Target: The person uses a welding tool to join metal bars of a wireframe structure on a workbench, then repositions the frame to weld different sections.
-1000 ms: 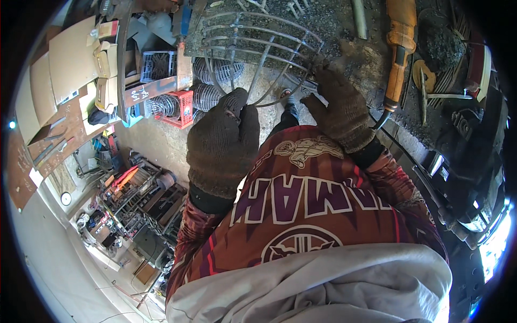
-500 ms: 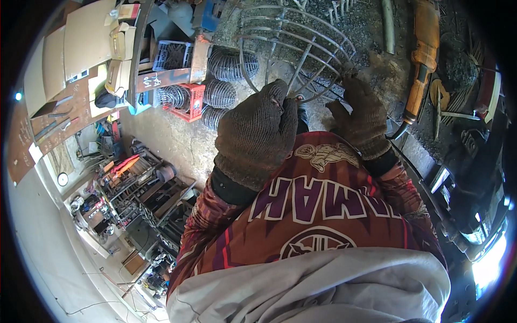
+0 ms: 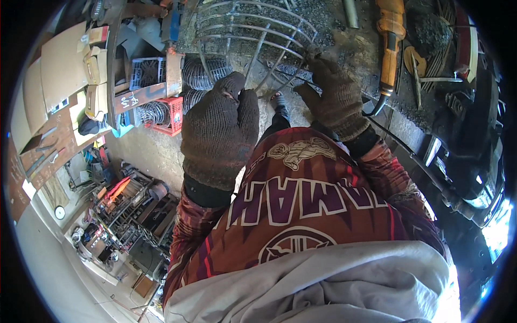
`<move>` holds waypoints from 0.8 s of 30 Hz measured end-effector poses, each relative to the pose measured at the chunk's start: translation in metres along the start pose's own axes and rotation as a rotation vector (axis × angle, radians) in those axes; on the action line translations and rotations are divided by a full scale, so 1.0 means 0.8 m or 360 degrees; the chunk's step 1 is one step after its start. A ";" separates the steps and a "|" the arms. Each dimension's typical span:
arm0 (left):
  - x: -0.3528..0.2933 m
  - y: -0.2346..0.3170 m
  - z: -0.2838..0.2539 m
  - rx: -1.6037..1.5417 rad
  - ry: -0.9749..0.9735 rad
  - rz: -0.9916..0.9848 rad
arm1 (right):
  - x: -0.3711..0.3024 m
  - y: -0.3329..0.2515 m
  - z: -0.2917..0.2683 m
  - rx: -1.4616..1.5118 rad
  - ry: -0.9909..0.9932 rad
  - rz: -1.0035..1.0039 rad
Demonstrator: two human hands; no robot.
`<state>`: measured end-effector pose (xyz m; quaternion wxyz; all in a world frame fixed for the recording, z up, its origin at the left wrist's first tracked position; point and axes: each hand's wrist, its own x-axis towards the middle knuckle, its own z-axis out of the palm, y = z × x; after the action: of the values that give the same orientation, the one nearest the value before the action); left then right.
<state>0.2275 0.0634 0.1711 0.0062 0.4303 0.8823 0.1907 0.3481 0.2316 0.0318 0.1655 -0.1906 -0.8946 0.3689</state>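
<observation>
A rounded cage of bare metal rods (image 3: 258, 29) stands in front of me at the top of the view. My left hand (image 3: 219, 129), in a dirty brown knit glove, is closed at the cage's near end, thumb pressed against the fingers on a rod. What exactly lies inside that grip is mostly hidden. At the cage's right rim is my right hand (image 3: 338, 99), gloved the same way. Its fingers hook over the rim's end while the thumb sticks out to the left, apart from them.
An orange power tool (image 3: 389, 48) with a black cord lies to the right, beside a tan disc (image 3: 413, 62). Coils of wire rings (image 3: 202, 72), a red crate (image 3: 173, 116) and a grey crate (image 3: 145, 72) stand left. A cluttered metal rack (image 3: 140, 204) is at lower left.
The whole view has shifted, so the cage, both hands and the surroundings appear farther left, and the cage slightly higher. Both hands stay at the same parts of the cage.
</observation>
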 end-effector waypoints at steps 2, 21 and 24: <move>0.000 0.000 -0.001 0.0009 -0.0038 -0.0019 | -0.002 0.004 0.004 -0.0073 0.0017 -0.0043; 0.003 -0.001 -0.003 0.0154 0.0010 0.0109 | -0.008 0.010 0.009 0.0063 0.0120 -0.0053; 0.002 -0.006 -0.006 0.0276 -0.0068 0.0202 | -0.008 0.012 0.009 0.0016 0.0141 -0.0123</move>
<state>0.2222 0.0607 0.1740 -0.0244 0.4883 0.8660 0.1047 0.3526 0.2307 0.0195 0.2200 -0.1712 -0.8912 0.3580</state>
